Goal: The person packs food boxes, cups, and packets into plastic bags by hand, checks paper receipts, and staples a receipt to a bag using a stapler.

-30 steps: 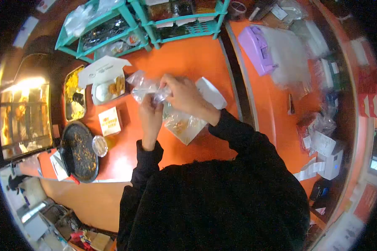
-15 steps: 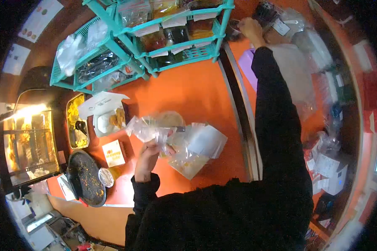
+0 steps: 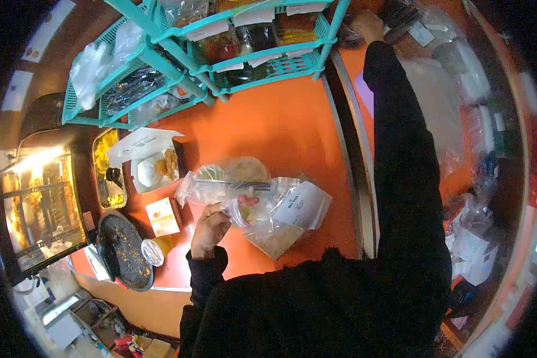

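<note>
My left hand point(image 3: 210, 230) is closed on the gathered plastic of a clear plastic bag point(image 3: 194, 186), one finger through its handle. The bag lies on the orange counter and shows a round clear-lidded container point(image 3: 238, 169) and a light box point(image 3: 274, 241) through its film. A white printed slip point(image 3: 301, 204) lies on the right side of the bag. My right hand point(image 3: 369, 27) reaches far to the upper right, beside a dark bundle point(image 3: 400, 18) and some plastic-wrapped items. Its fingers are blurred and partly hidden.
Teal plastic racks point(image 3: 268, 55) hold sachets along the back. To the left are an open food box point(image 3: 144, 173), a small printed box point(image 3: 162, 217), a lidded cup point(image 3: 155, 251), a dark pan point(image 3: 125, 253), a yellow-filled tray point(image 3: 108, 173) and a lit display case point(image 3: 42, 209).
The view has shifted slightly. My left hand has drawn a little lower with the bag's plastic, and the bag has settled flatter. My right hand stays at the upper right, slightly farther right.
</note>
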`<act>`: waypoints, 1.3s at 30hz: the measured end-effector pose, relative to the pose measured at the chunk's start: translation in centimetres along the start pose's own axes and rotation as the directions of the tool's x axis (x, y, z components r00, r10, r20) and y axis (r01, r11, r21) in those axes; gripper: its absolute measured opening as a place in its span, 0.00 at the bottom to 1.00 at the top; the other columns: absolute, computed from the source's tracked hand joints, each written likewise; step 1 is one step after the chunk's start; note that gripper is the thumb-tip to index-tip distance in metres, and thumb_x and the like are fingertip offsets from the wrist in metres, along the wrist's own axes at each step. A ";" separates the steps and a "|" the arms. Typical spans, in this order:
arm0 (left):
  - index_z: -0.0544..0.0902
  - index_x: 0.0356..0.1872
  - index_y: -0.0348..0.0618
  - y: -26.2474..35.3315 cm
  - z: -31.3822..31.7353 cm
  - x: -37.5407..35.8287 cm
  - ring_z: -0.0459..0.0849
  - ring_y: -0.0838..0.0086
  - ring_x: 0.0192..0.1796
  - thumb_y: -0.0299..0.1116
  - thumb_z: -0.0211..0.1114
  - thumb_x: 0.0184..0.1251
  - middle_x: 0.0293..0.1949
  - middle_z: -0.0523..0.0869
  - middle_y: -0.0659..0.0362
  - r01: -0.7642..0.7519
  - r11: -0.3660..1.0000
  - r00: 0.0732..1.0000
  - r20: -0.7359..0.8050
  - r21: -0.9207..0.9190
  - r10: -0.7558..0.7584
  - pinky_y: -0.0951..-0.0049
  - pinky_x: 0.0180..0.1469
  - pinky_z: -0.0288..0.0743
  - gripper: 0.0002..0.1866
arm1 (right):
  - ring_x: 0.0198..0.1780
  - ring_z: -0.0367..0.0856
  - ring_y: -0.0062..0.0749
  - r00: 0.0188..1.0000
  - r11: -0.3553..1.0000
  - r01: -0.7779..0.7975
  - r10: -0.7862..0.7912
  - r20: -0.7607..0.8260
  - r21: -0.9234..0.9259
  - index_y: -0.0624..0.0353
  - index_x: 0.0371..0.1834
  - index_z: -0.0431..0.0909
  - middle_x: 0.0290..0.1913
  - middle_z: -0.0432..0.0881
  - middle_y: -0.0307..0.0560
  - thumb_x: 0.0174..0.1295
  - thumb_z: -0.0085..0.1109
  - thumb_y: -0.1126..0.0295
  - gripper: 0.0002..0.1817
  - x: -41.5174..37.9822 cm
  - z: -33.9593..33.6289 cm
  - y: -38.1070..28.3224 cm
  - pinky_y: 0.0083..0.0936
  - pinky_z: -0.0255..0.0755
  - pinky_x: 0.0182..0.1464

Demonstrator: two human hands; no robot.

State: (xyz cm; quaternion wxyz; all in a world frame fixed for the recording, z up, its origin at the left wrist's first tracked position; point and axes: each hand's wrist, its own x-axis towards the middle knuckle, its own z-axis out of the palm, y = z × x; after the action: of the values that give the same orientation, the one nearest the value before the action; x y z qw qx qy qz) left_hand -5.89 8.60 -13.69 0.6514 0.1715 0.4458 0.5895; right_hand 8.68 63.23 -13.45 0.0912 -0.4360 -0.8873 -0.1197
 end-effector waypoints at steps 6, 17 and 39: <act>0.75 0.45 0.33 0.7 0.3 0.0 0.76 0.63 0.50 0.23 0.51 0.50 0.48 0.76 0.46 0.032 0.999 0.999 -0.024 0.010 -0.032 0.68 0.47 0.73 0.18 | 0.38 0.78 0.45 0.996 0.996 0.070 -0.067 -0.059 0.047 0.56 0.36 0.78 0.35 0.79 0.53 0.50 0.52 0.56 0.17 -0.8 -2.1 0.7 0.40 0.70 0.40; 0.77 0.47 0.39 -0.8 0.7 1.4 0.81 0.79 0.34 0.31 0.64 0.50 0.37 0.82 0.56 -0.023 0.943 0.994 -0.090 0.331 0.055 0.79 0.36 0.72 0.20 | 0.40 0.77 0.46 0.976 0.976 0.219 -0.219 0.015 0.004 0.57 0.37 0.77 0.37 0.78 0.54 0.50 0.52 0.57 0.17 -0.7 -3.4 2.6 0.39 0.70 0.41; 0.80 0.39 0.37 -1.4 2.3 0.6 0.80 0.77 0.36 0.34 0.64 0.52 0.36 0.83 0.58 -0.254 0.952 0.943 -0.173 0.171 0.283 0.77 0.38 0.73 0.14 | 0.30 0.80 0.24 0.944 0.448 -0.115 -0.228 0.237 0.886 0.61 0.26 0.72 0.25 0.79 0.43 0.46 0.59 0.79 0.06 -30.0 -19.9 -23.3 0.20 0.71 0.32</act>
State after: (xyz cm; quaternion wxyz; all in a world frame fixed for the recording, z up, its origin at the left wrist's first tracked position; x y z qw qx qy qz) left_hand -3.30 9.51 -13.76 0.5036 0.2193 0.5221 0.6525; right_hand 9.41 21.13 -5.52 0.1557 -0.3058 -0.8334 0.4332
